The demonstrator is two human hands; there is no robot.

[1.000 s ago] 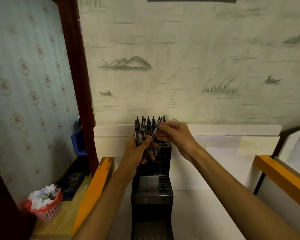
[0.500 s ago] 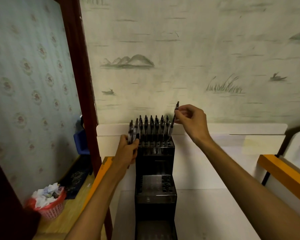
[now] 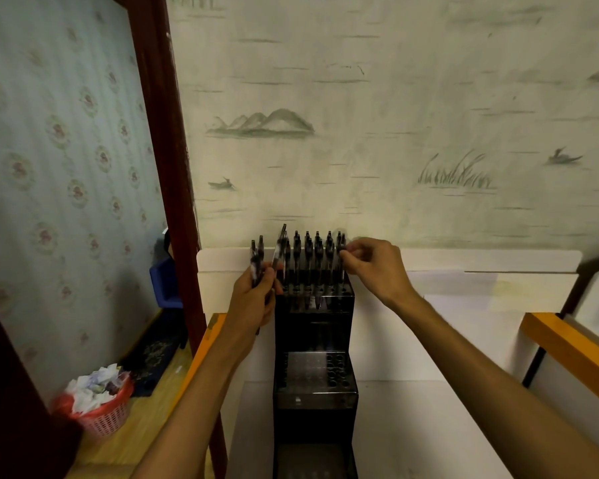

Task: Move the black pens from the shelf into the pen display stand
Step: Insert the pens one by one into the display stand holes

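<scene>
A tall black plastic tiered pen display stand (image 3: 314, 375) stands at the centre of the frame on a white shelf surface (image 3: 429, 426), against a pale wall painted with hills and reeds. Its top tier is nearly filled with slim black click pens (image 3: 317, 261) standing upright in rows; the perforated middle tier (image 3: 313, 373) below shows only open holes.

The left hand (image 3: 253, 299), just left of the stand's top tier, has its fingers curled round a small bundle of spare black pens (image 3: 258, 262), whose tops stick up above the fist. One of them leans toward the filled rows. The right hand (image 3: 372, 267), at the top tier's right edge, pinches between thumb and fingertips the upper end of the rightmost pen (image 3: 341, 252); the spot is blurred, so I cannot tell whether that pen is fully seated in its hole.

These pens look light, stiff and smooth-barrelled, so a bundle could slip or fan out if the fist loosens. The likely best hold for seating one is near the clip end, with a two-finger pinch, keeping the tip free to find its hole; the neighbours stand close, so a wide grip would probably knock them askew.

In the lower left of the frame a red mesh basket of crumpled paper (image 3: 96, 402) sits on a wooden floor, and a dark red door frame (image 3: 163, 150) runs up the left.
</scene>
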